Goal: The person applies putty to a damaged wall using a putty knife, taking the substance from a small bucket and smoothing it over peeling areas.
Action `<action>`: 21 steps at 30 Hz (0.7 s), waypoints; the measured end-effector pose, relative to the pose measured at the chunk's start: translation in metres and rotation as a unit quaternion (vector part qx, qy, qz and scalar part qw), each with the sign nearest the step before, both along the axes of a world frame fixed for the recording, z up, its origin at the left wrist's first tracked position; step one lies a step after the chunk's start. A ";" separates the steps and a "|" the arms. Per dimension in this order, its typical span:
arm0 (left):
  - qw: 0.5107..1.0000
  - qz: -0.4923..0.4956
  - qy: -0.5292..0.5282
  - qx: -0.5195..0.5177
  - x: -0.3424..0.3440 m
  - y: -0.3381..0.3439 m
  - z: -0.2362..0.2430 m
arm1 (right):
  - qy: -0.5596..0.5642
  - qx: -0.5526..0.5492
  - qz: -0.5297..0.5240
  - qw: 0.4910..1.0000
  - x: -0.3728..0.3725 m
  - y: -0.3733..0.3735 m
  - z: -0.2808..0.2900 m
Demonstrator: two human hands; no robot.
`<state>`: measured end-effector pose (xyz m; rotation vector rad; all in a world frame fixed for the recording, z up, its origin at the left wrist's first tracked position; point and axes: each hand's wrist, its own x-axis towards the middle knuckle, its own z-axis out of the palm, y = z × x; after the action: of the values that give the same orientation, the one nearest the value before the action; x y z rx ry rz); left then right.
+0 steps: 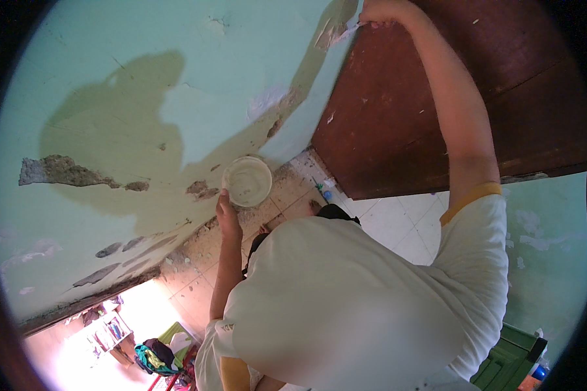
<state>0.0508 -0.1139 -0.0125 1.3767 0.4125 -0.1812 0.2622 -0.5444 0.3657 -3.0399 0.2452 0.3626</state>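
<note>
My left hand point(228, 215) grips the rim of a round, pale plastic tub point(249, 184), holding it close to the wall. Whitish material coats the inside of the tub. Far up and to the right, my right hand point(385, 12) is closed around a small tool that looks like a putty knife point(351, 30). Its thin, pale blade reaches a damaged patch point(331, 37) on the green wall point(235, 72). The handle is mostly hidden by my fingers.
Brown wooden panel point(398, 117) stands right of the wall. Chipped plaster point(65, 171) marks the wall at left. Crumbs lie on the tiled floor point(398, 228). A doorway at lower left shows a bag point(156, 355); a green wooden piece point(505, 362) stands lower right.
</note>
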 end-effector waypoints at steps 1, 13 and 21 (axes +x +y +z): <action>1.000 0.000 0.000 -0.008 0.000 -0.003 0.002 | 0.001 -0.001 -0.008 1.000 -0.010 0.002 0.014; 1.000 -0.009 0.004 0.000 0.000 -0.002 -0.005 | -0.008 0.036 -0.005 0.999 -0.050 0.000 0.033; 0.999 0.009 -0.027 0.017 -0.001 -0.003 0.009 | -0.081 0.111 -0.006 0.990 -0.043 0.013 -0.007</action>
<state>0.0494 -0.1168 -0.0036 1.4066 0.3841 -0.1214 0.2192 -0.5312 0.3583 -2.8259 0.1988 0.1304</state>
